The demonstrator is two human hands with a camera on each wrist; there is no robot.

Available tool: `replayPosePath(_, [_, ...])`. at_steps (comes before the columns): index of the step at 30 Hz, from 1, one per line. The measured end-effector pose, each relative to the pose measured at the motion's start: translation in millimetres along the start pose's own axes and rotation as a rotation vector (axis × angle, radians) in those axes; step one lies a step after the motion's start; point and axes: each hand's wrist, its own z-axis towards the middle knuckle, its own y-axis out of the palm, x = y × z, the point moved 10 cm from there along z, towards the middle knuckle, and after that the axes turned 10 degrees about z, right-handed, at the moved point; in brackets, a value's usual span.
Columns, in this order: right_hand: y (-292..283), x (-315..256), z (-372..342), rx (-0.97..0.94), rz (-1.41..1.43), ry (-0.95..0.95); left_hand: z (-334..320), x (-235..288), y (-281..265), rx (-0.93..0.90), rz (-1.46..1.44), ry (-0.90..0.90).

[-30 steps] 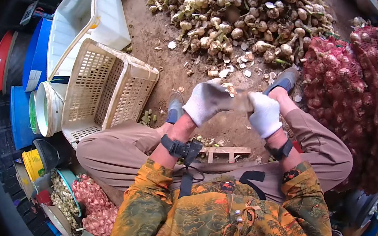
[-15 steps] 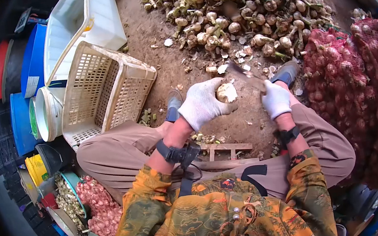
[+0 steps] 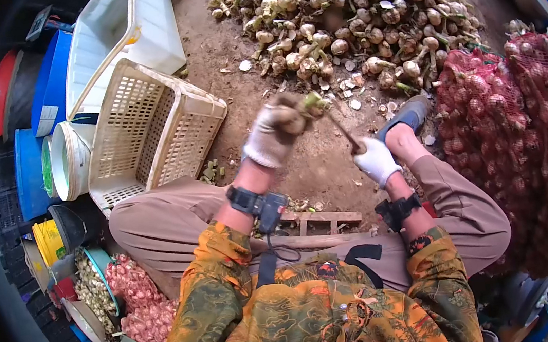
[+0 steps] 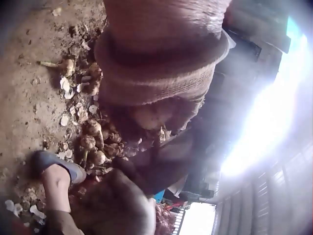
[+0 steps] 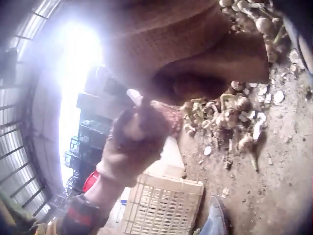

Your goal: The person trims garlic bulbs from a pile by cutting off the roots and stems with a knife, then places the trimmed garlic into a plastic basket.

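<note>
Left hand [image 3: 271,136], on the near side of the pile [image 3: 337,19]: fingers curled about one garlic [image 3: 312,101], bulb mostly lost to glove and blur, green stem end projecting, presumably so that it lies bare to the blade. Right hand [image 3: 377,162], farther from the pile: fingers wrapped round the handle of a knife [image 3: 344,131], blade slanting toward the stem; contact cannot be told. Gripping the handle likely keeps the glove off the edge. Skins [image 3: 355,103]: strewn at the pile's near edge. Crate [image 3: 183,124]: left of the pile and nearer, seemingly within easy reach. Tub [image 3: 164,27]: left of the pile, beyond the crate. Net bags [image 3: 480,118], two, bulging: right of the pile and nearer, perhaps ranged there to spare the working floor.
</note>
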Motion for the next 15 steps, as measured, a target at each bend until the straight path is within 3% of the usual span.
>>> replayPosePath(2, [14.5,59.4,-9.0,-0.106,-0.051,0.256,0.7,58.6,-1.6,0.144,0.214,0.256])
replayPosePath(3, [11.6,57.7,-5.3,-0.110,-0.107,0.218,6.2,71.1,-20.6,0.177,0.444,0.243])
replayPosePath(4, [3.5,48.9,-2.7,-0.018,0.038,0.182,11.7,81.6,-34.3,0.213,0.675,0.228])
replayPosePath(6, [-14.8,25.1,8.3,0.090,0.263,0.123,27.8,48.9,-89.1,0.532,0.776,-0.057])
replayPosePath(7, [-24.8,7.6,11.7,0.110,0.275,0.092,49.0,20.4,-111.9,0.392,1.090,-0.137])
replayPosePath(8, [-32.4,0.1,12.1,0.134,0.337,0.117,60.0,-12.5,-127.1,0.345,1.152,-0.220])
replayPosePath(9, [-35.4,-1.0,5.0,0.136,0.478,0.179,82.5,-52.6,-181.5,0.314,1.381,-0.331])
replayPosePath(10, [-38.6,4.3,5.6,0.144,0.615,0.243,99.1,-59.6,-189.0,0.554,1.877,-0.427])
replayPosePath(11, [-41.8,6.7,3.4,0.161,0.564,0.250,100.8,-79.6,-204.5,0.626,1.706,-0.573])
replayPosePath(12, [-42.5,11.3,0.8,0.173,0.557,0.260,105.0,-90.6,-206.1,0.714,1.709,-0.604])
replayPosePath(14, [-42.3,15.2,-0.3,0.163,0.526,0.290,115.2,-115.7,-213.9,0.668,1.631,-0.714])
replayPosePath(15, [-41.8,16.2,0.8,0.166,0.523,0.299,117.2,-115.7,-215.5,0.737,1.645,-0.693])
